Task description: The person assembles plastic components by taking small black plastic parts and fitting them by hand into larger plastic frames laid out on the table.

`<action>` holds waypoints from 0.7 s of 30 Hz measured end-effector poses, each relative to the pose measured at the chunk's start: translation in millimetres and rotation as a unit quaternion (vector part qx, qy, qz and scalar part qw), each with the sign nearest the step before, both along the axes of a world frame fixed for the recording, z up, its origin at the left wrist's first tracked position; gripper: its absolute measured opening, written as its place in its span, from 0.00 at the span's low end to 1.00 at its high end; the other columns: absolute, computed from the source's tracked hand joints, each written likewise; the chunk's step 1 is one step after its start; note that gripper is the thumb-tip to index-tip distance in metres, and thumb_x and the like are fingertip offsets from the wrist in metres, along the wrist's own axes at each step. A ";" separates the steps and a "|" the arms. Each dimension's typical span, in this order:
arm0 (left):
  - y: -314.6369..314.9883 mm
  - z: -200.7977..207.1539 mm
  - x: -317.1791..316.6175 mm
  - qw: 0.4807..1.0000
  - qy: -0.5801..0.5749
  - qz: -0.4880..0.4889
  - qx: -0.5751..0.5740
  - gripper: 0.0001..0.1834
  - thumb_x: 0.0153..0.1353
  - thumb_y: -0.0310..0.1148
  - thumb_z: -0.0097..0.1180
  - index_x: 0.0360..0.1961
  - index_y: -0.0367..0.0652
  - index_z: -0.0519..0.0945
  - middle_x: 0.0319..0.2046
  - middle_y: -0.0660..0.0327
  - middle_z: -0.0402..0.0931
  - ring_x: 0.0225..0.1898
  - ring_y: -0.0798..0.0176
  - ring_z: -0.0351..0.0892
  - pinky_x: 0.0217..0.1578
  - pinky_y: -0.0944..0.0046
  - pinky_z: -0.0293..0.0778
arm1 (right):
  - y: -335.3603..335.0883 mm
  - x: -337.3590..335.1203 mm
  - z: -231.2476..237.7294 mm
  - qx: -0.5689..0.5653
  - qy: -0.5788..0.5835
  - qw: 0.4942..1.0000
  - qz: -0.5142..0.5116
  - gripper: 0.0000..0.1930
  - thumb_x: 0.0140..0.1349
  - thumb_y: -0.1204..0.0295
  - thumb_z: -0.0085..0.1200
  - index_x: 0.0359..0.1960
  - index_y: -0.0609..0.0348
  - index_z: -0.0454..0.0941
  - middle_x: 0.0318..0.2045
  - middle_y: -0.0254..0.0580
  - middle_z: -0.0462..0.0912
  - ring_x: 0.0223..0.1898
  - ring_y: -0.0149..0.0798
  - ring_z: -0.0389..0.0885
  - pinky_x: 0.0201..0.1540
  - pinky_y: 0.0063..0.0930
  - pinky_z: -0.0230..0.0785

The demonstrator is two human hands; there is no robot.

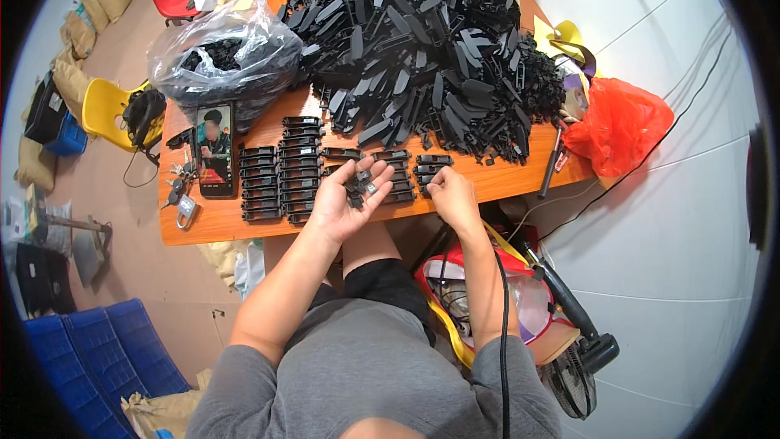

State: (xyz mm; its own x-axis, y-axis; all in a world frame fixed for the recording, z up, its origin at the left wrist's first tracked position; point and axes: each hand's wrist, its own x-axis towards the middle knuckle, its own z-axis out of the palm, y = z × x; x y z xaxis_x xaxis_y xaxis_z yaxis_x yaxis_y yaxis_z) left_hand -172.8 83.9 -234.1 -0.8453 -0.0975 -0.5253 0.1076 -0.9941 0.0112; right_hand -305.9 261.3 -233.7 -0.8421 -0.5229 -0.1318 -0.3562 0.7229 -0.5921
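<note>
My left hand (337,202) is cupped palm up over the table's near edge. Several small black plastic pieces (357,185) lie in its palm and against its curled fingers. To its right, the fingers of my right hand (455,197) are pinched together at the last short column of black plastic strips (431,164); what sits between the fingertips is hidden. More long black strips (301,171) lie in neat stacked columns left of and behind my left hand. Behind both hands rises a big heap of loose black plastic parts (422,57), flat blades and narrow frames mixed.
A phone (215,150), keys (177,183) and a padlock (187,211) lie on the wooden table (195,228) at left. Behind them stands a clear bag (227,73) of black parts. A red bag (621,126) and a dark stick (551,162) are at the right edge.
</note>
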 end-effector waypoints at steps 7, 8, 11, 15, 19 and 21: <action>7.5 3.8 0.0 0.998 0.047 -0.030 -0.027 0.21 0.74 0.42 0.38 0.56 0.37 0.72 0.53 0.50 0.74 0.56 0.49 0.75 0.56 0.49 0.75 | -22.3 33.0 33.9 -0.134 0.115 0.984 0.038 0.06 0.58 0.72 0.59 0.35 0.60 0.80 0.28 0.46 0.81 0.31 0.45 0.82 0.36 0.34 0.72; 7.3 -3.2 2.0 0.998 0.046 -0.029 -0.028 0.21 0.74 0.42 0.38 0.56 0.37 0.72 0.53 0.50 0.74 0.56 0.49 0.75 0.56 0.49 0.75 | -29.8 40.7 40.7 -0.182 0.098 0.975 0.075 0.06 0.58 0.73 0.59 0.36 0.58 0.81 0.30 0.45 0.81 0.32 0.45 0.81 0.36 0.33 0.73; 6.0 -15.4 2.8 0.983 0.172 -0.051 0.030 0.22 0.74 0.43 0.38 0.56 0.37 0.71 0.51 0.53 0.75 0.51 0.56 0.78 0.53 0.54 0.77 | -45.4 51.4 51.0 -0.173 0.105 0.965 0.166 0.11 0.57 0.73 0.58 0.42 0.52 0.82 0.35 0.42 0.82 0.37 0.47 0.81 0.40 0.38 0.75; 8.2 2.9 3.4 0.997 0.054 -0.045 -0.027 0.21 0.73 0.45 0.39 0.53 0.40 0.76 0.44 0.62 0.78 0.42 0.66 0.79 0.43 0.64 0.79 | -52.0 54.6 49.2 -0.122 0.139 0.964 0.193 0.10 0.55 0.70 0.60 0.40 0.52 0.82 0.37 0.41 0.82 0.41 0.48 0.80 0.41 0.40 0.75; 1.1 -17.6 8.4 0.986 0.156 -0.057 -0.023 0.22 0.74 0.41 0.38 0.57 0.36 0.71 0.49 0.55 0.76 0.48 0.58 0.78 0.52 0.57 0.75 | -57.1 57.8 42.4 -0.106 0.106 0.978 0.143 0.10 0.56 0.72 0.59 0.40 0.58 0.82 0.30 0.44 0.83 0.30 0.42 0.83 0.35 0.32 0.75; -1.0 -21.5 7.2 0.996 0.084 0.005 -0.002 0.21 0.74 0.40 0.38 0.56 0.35 0.71 0.50 0.52 0.76 0.49 0.56 0.77 0.53 0.55 0.75 | -57.6 54.2 40.0 -0.160 0.046 0.980 0.113 0.10 0.57 0.74 0.58 0.40 0.60 0.82 0.29 0.44 0.84 0.29 0.38 0.83 0.34 0.30 0.75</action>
State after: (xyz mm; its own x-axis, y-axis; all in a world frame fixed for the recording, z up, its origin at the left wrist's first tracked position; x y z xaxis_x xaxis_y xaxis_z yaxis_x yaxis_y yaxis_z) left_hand -165.6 82.9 -255.5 -0.9200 -0.1079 -0.3768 0.1176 -0.9931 -0.0028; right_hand -251.7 203.8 -193.7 -0.7003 -0.7000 0.1397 -0.5479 0.4017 -0.7337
